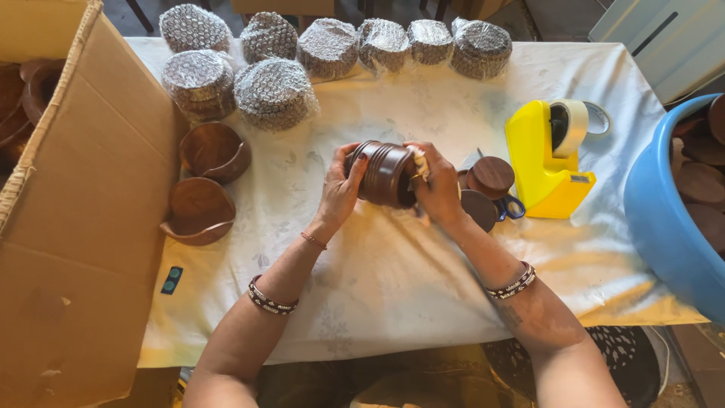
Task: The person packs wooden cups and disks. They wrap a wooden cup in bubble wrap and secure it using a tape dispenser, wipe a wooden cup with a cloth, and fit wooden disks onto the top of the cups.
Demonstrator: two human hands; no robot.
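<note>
Dark wooden bowl stack (385, 174), frame centre: your left hand (340, 189) and right hand (436, 189) clasp its ends. Cardboard box (83, 211) left, blue tub (664, 219) right hold wooden pieces; bare cloth (393, 279) below.

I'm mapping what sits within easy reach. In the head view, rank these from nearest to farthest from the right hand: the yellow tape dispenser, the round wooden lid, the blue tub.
1. Round wooden lid, just beside the right hand.
2. Yellow tape dispenser, further right.
3. Blue tub, at the table's right edge.
</note>
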